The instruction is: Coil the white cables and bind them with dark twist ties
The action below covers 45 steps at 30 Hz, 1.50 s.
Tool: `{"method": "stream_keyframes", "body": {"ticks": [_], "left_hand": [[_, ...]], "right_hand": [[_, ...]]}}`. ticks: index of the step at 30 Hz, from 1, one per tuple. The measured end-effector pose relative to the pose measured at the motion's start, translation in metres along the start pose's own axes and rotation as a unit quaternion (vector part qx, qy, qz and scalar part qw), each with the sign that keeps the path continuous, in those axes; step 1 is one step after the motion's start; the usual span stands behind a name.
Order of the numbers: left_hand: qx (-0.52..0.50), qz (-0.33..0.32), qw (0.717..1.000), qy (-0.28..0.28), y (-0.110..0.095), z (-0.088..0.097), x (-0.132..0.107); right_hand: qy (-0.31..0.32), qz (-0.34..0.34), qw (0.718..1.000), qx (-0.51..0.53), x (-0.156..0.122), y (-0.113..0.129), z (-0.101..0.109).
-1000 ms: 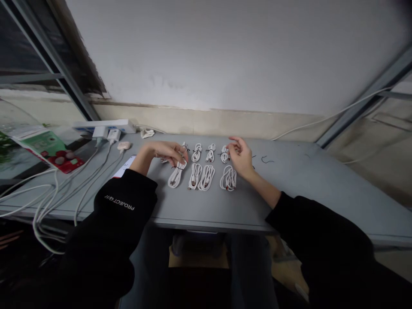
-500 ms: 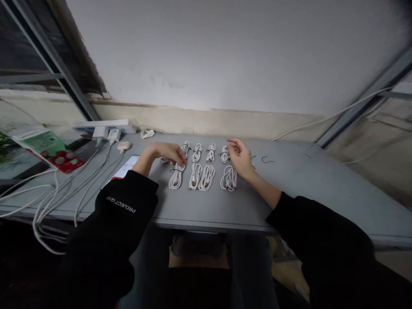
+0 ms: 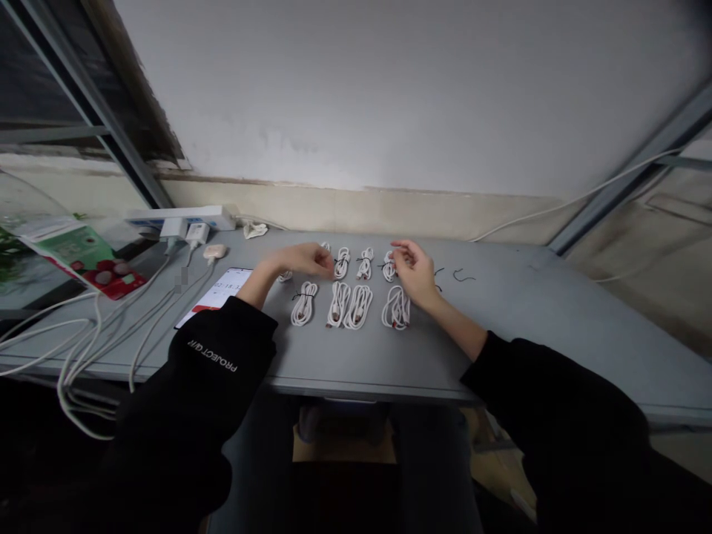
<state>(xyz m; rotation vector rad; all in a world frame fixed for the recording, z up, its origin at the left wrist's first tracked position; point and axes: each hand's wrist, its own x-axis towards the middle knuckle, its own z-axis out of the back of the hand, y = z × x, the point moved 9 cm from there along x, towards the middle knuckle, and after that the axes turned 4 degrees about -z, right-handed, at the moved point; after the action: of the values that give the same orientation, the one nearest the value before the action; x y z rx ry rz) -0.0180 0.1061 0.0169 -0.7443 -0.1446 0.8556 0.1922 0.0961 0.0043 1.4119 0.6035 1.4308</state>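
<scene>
Several coiled white cables lie in two rows on the grey table point(image 3: 500, 326). The front row holds a tied coil point(image 3: 304, 304), a pair of coils point(image 3: 349, 305) and another coil point(image 3: 395, 307). Smaller coils point(image 3: 365, 263) sit in the back row. My left hand point(image 3: 303, 259) hovers over the back row's left end, fingers curled over a small coil there. My right hand point(image 3: 412, 268) rests at the back row's right end, its fingers pinched at a small coil point(image 3: 388, 267).
A phone point(image 3: 218, 293) with a lit screen lies left of the coils. Further left are a power strip point(image 3: 178, 217) with chargers, trailing white cables point(image 3: 100, 326) and a green-and-red packet point(image 3: 83, 256). Loose black ties point(image 3: 461, 277) lie right of my right hand.
My left hand has let go of the front-left tied coil and moved back and right to the back row. The phone is now uncovered. My right hand has barely moved.
</scene>
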Motion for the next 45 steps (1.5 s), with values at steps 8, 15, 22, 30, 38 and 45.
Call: {"method": "stream_keyframes", "body": {"ticks": [8,15,22,30,38,45], "left_hand": [[0.219,0.073,0.972,-0.047,-0.016,-0.02,0.004],[0.196,0.043,0.979,-0.018,-0.02,-0.034,0.007],[-0.014,0.034,0.995,-0.091,-0.022,-0.008,-0.002],[-0.336,-0.093,0.893,-0.284,-0.048,0.004,-0.003],[-0.36,-0.143,0.863,-0.325,-0.063,-0.024,-0.003],[-0.251,-0.188,0.901,-0.3,-0.082,-0.038,-0.004]], "right_hand": [[0.003,0.011,1.0,-0.002,-0.001,0.001,-0.002],[0.014,0.014,1.0,-0.013,-0.004,0.003,-0.004],[0.028,0.015,0.999,0.003,-0.007,0.008,-0.008],[0.143,0.069,0.987,-0.004,-0.029,0.045,-0.022],[0.156,0.117,0.979,-0.054,-0.034,0.05,-0.032],[0.165,0.159,0.971,-0.065,-0.038,0.055,-0.033]]}}
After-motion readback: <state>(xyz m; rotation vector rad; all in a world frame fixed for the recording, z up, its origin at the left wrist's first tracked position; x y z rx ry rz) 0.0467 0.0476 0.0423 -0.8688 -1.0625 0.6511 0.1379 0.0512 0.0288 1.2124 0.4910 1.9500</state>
